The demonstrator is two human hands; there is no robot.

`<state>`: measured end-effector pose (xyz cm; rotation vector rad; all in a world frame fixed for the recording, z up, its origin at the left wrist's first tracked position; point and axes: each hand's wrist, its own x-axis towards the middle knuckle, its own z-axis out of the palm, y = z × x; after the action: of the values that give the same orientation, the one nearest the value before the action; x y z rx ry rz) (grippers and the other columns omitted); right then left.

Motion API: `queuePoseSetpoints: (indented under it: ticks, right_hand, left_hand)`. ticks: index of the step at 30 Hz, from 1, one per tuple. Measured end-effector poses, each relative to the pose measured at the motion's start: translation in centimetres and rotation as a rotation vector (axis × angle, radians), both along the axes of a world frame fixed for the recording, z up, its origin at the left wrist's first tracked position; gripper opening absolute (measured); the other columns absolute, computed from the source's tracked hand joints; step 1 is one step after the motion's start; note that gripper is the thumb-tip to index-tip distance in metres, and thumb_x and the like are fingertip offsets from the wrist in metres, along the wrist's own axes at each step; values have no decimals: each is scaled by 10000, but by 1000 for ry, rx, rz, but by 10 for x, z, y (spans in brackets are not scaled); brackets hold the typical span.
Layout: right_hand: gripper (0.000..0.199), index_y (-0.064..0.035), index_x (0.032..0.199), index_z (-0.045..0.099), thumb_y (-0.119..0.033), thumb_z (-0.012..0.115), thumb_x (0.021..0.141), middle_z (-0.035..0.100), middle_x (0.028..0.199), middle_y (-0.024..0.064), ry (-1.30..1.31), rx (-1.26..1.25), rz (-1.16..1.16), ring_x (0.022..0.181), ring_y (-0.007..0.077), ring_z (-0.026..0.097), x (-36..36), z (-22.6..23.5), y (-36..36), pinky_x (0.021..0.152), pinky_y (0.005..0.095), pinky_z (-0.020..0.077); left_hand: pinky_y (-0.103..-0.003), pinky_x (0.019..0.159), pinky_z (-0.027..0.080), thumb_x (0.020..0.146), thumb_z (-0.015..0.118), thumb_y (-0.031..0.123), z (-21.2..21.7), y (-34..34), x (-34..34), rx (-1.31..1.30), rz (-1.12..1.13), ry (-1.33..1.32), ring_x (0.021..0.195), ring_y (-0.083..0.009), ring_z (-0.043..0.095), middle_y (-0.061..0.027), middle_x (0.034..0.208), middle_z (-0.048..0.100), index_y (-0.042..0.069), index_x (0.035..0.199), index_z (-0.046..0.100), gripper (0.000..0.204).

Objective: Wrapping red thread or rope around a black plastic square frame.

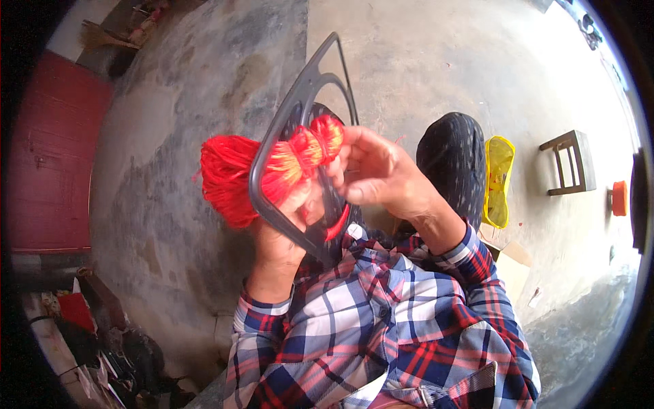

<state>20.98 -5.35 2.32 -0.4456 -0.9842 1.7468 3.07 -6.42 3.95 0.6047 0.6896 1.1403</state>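
A thick bundle of shiny red thread [230, 174], with orange-yellow glints, is bound near its right end into a rounded knob. My left hand [276, 238] is closed round it from below, its fingers partly hidden behind thread and frame. At the knob, my right hand [381, 170] has its fingers curled against the thread, the thumb lower down; the exact grip is partly hidden. A black frame [257, 184] with a pointed top and thin bars stands upright over my lap, one bar crossing in front of the bundle. A curved red piece [337, 223] shows low inside it.
To the right of my knee lies a yellow bag-like container [499, 180], with a cardboard piece [512, 267] nearer me. Farther right stand a small wooden stool [571, 163] and a red-orange object [619, 198]. A red door [58, 157] and piled clutter [102, 334] line the left.
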Motion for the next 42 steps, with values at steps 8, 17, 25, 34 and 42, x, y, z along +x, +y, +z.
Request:
queuePoseSetpoints:
  ticks: [8, 17, 25, 34, 42]
  right_hand:
    - [477, -26, 1190, 465, -63, 722, 789, 497, 1291, 174, 3, 261, -243, 1206, 251, 502, -7, 29, -6, 1045, 395, 373]
    - [523, 11, 1355, 396, -321, 513, 969, 564, 1243, 115, -78, 89, -639, 1094, 224, 584, 64, 19, 12, 977, 370, 438]
    - [446, -5, 1226, 515, -372, 409, 995, 576, 1249, 168, 519, 47, -405, 1148, 299, 561, 69, 10, 21, 1011, 462, 418]
    - [178, -71, 1024, 566, -225, 491, 976, 607, 849, 53, 528, -317, -457, 742, 211, 603, 132, -66, 15, 659, 349, 497]
    - [362, 42, 952, 561, -244, 720, 797, 616, 747, 236, -1413, 104, -441, 726, 312, 663, 89, -87, -9, 645, 375, 497]
  left_hand:
    - [-215, 534, 476, 824, 663, 166, 2, 0, 5, 7, -10, -141, 721, -121, 606, -127, 1067, 641, 11, 1254, 517, 480]
    - [-221, 469, 414, 909, 578, 116, -17, 8, -14, 235, -75, -121, 635, -124, 522, -161, 1026, 587, 35, 1308, 497, 415]
    - [-213, 431, 388, 908, 593, 98, -25, 13, -22, 199, -77, -102, 559, -124, 499, -165, 981, 607, 93, 1237, 556, 332]
    - [-223, 412, 355, 945, 528, 110, -40, 16, -55, 193, 15, -240, 556, -135, 446, -143, 931, 552, 102, 1206, 556, 263]
    - [-236, 402, 313, 995, 384, 400, -36, 21, -63, 75, -208, -241, 495, -129, 406, -111, 694, 538, -17, 1152, 558, 478]
